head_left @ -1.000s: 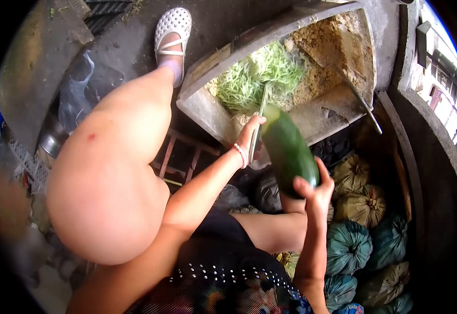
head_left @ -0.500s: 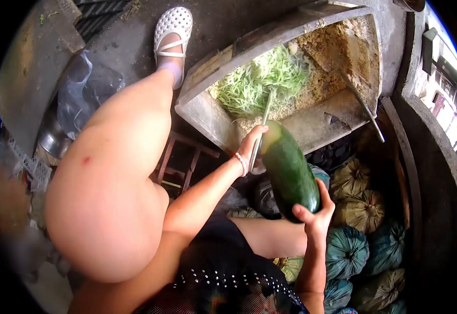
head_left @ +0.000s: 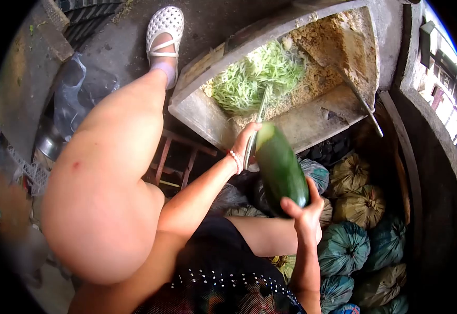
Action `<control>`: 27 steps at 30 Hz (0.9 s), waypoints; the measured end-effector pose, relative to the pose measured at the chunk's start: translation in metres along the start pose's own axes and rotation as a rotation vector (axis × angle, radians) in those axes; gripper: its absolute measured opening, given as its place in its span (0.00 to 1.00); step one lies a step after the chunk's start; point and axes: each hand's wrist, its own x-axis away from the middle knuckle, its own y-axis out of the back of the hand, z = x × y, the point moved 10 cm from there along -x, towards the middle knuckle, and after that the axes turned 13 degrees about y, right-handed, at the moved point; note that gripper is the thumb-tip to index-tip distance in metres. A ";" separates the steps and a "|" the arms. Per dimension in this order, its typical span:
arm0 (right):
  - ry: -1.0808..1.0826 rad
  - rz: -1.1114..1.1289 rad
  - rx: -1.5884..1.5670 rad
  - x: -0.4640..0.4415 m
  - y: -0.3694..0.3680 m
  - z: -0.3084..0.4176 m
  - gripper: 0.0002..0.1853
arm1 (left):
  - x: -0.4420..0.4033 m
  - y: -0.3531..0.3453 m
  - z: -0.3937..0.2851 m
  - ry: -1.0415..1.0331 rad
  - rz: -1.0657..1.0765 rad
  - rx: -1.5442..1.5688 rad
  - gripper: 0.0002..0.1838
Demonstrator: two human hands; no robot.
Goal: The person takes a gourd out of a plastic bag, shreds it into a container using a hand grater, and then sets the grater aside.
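Note:
My left hand (head_left: 245,142) is wrapped round the near end of a thin, flat tool (head_left: 262,104), whose far end reaches over a pile of pale green shreds (head_left: 260,76). Against the tool rests the cut, pale end of a large dark green gourd (head_left: 280,167). My right hand (head_left: 306,209) grips the gourd's rounded lower end, thumb on one side and fingers on the other. The shreds lie in a worn trough (head_left: 312,128) beside yellow-brown crumbly meal (head_left: 322,47).
A long-handled tool (head_left: 362,102) leans over the trough's right side. Tied green and yellowish bags (head_left: 343,248) are stacked at the lower right. A reddish frame (head_left: 176,157) stands below the trough. Clear plastic (head_left: 74,94) and a metal bowl (head_left: 50,142) lie at the left.
The gourd slid down along the tool, then moved slightly up and left with my right hand. My left hand keeps its hold on the tool. The view has shifted a little.

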 end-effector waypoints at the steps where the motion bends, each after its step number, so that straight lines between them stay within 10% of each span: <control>1: 0.004 -0.086 -0.070 -0.019 -0.011 -0.001 0.48 | 0.001 0.014 0.003 0.035 -0.097 -0.093 0.28; 5: 0.055 -0.261 -0.365 -0.088 -0.028 -0.023 0.28 | 0.006 0.027 -0.001 0.002 -0.266 -0.370 0.25; 12: 0.077 -0.279 -0.340 -0.051 0.013 -0.027 0.36 | 0.038 0.027 -0.026 -0.306 -0.526 -0.638 0.44; 17: 0.082 -0.333 -0.361 -0.040 0.014 -0.024 0.36 | 0.062 -0.003 -0.053 -0.554 -0.543 -0.748 0.36; 19: 0.100 -0.319 -0.359 -0.034 0.018 -0.018 0.37 | 0.051 -0.006 -0.043 -0.508 -0.377 -0.648 0.32; 21: 0.146 -0.295 -0.290 -0.029 0.025 -0.015 0.40 | 0.032 -0.001 -0.007 -0.047 -0.271 -0.560 0.31; 27: 0.126 -0.159 -0.082 0.009 0.023 0.017 0.47 | -0.016 0.033 -0.011 0.063 -0.100 -0.268 0.33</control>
